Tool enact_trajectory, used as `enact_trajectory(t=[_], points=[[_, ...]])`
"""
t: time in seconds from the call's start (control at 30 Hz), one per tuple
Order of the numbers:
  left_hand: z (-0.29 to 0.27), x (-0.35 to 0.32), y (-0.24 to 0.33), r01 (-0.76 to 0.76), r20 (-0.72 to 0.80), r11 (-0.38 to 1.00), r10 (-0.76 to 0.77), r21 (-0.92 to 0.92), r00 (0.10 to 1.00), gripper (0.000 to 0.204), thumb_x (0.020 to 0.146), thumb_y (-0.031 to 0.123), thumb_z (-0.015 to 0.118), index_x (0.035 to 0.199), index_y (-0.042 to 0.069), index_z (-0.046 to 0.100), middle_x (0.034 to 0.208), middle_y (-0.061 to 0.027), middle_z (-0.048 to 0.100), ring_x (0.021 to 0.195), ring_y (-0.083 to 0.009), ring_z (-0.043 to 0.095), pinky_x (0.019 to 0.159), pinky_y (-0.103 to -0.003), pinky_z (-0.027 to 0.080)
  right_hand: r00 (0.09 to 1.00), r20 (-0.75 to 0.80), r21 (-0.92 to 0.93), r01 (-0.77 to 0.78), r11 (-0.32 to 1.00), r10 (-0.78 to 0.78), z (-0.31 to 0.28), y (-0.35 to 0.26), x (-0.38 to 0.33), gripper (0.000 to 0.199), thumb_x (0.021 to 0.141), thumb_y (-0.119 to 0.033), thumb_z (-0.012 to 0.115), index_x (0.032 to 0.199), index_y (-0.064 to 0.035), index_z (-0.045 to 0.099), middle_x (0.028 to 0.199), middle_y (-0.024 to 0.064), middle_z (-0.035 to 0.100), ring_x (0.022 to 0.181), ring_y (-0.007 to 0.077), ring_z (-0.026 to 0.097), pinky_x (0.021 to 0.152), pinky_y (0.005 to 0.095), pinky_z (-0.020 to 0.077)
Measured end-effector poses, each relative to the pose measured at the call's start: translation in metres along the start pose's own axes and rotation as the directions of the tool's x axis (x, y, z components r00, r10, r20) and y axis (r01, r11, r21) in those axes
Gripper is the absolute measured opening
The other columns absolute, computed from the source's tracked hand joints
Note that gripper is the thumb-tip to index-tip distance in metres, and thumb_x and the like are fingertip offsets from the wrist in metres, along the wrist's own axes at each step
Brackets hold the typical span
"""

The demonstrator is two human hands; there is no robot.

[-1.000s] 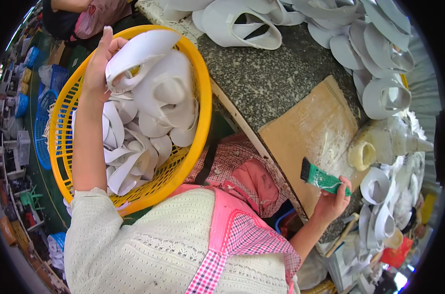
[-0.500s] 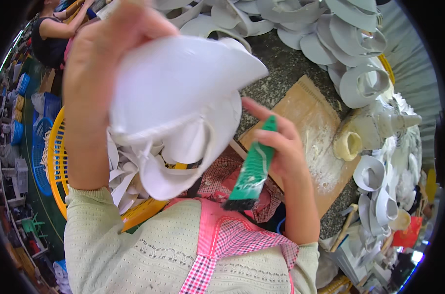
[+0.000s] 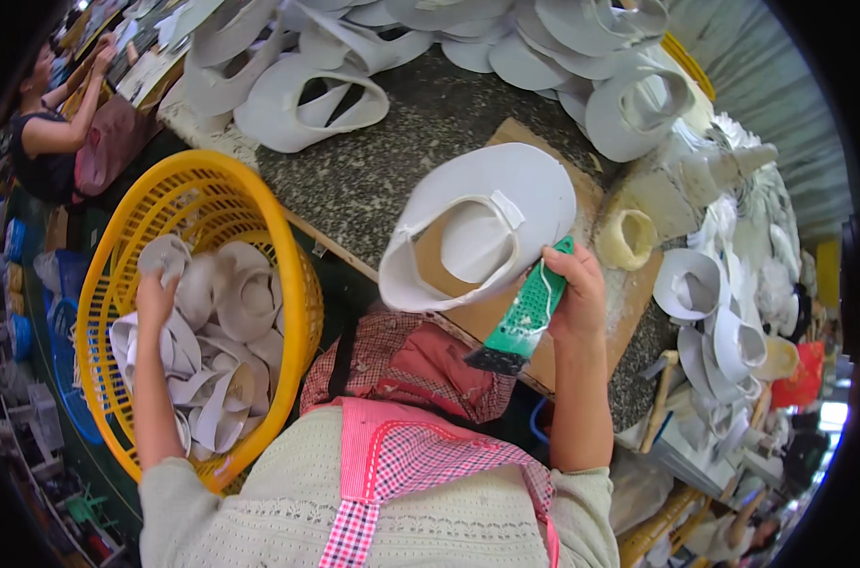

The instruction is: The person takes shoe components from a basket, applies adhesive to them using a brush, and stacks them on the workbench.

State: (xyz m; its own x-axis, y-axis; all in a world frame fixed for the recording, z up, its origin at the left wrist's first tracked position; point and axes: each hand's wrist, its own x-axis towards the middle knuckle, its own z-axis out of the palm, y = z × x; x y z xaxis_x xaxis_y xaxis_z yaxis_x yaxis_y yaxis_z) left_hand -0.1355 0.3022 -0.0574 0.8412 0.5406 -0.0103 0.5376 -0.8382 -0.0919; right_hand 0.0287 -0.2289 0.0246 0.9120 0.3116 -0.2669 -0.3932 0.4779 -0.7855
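My right hand (image 3: 577,295) is closed round a green-handled brush (image 3: 532,308), whose dark bristles, dusted white, point down and left. Just left of that hand, a white sun visor (image 3: 534,189) lies at the edge of a brown board (image 3: 629,312), its band opening toward me. Whether the right fingertips touch its rim, I cannot tell. At far left, my left hand (image 3: 153,295) reaches into a yellow basket (image 3: 302,312) full of white visor pieces. Its fingers close on a rounded white visor piece (image 3: 165,256) at the top of the heap.
Heaped white visors (image 3: 544,47) cover the back of the speckled table (image 3: 411,123). A cream-coloured ring on a pale machine (image 3: 629,239) stands at the right, with more visors (image 3: 690,284) beside it. Another person (image 3: 51,142) sits at the far left.
The white visor raised in my left hand now lies on the board. My left hand has gone down into the basket. The brush stays in my right hand.
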Motion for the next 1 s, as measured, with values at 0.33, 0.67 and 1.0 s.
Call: enact_trajectory(t=[0.33, 0.67, 1.0], points=[[-0.138, -0.061, 0.315, -0.939, -0.568, -0.009, 0.798, -0.344, 0.2, 0.05, 0.06, 0.021, 0.07, 0.103, 0.003, 0.053, 0.089, -0.0101, 0.057, 0.084, -0.0256, 0.055, 0.076, -0.034, 0.045, 0.974, -0.115, 0.137, 0.211, 0.968, -0.196, 0.0, 0.023, -0.027, 0.017, 0.077, -0.003, 0.055, 0.093, 0.0006, 0.052, 0.079, 0.006, 0.059, 0.064, 0.0119, 0.058, 0.059, 0.0251, 0.0489], [-0.172, -0.013, 0.378, -1.0, -0.622, 0.012, 0.783, -0.019, 0.021, 0.035, 0.062, 0.002, 0.058, 0.096, 0.007, 0.061, 0.079, -0.0045, 0.053, 0.07, -0.0208, 0.051, 0.061, -0.032, 0.037, 0.514, -0.335, -0.585, 0.544, 0.602, -0.79, -0.078, -0.068, -0.067, 0.018, 0.082, -0.01, 0.056, 0.096, 0.0017, 0.058, 0.065, 0.0, 0.057, 0.046, 0.0018, 0.042, 0.04, 0.0149, 0.0268], [-0.146, 0.009, 0.375, -0.951, -0.197, -0.095, 0.98, -0.294, -0.037, 0.032, 0.056, 0.005, 0.06, 0.087, 0.002, 0.061, 0.1, -0.0124, 0.048, 0.097, -0.0288, 0.045, 0.082, -0.037, 0.04, 0.275, -0.038, -0.901, 0.406, 0.152, -0.961, -0.088, -0.095, -0.034, 0.007, 0.079, -0.004, 0.059, 0.085, -0.0016, 0.062, 0.067, 0.0013, 0.059, 0.054, 0.0043, 0.046, 0.047, 0.0179, 0.0361]])
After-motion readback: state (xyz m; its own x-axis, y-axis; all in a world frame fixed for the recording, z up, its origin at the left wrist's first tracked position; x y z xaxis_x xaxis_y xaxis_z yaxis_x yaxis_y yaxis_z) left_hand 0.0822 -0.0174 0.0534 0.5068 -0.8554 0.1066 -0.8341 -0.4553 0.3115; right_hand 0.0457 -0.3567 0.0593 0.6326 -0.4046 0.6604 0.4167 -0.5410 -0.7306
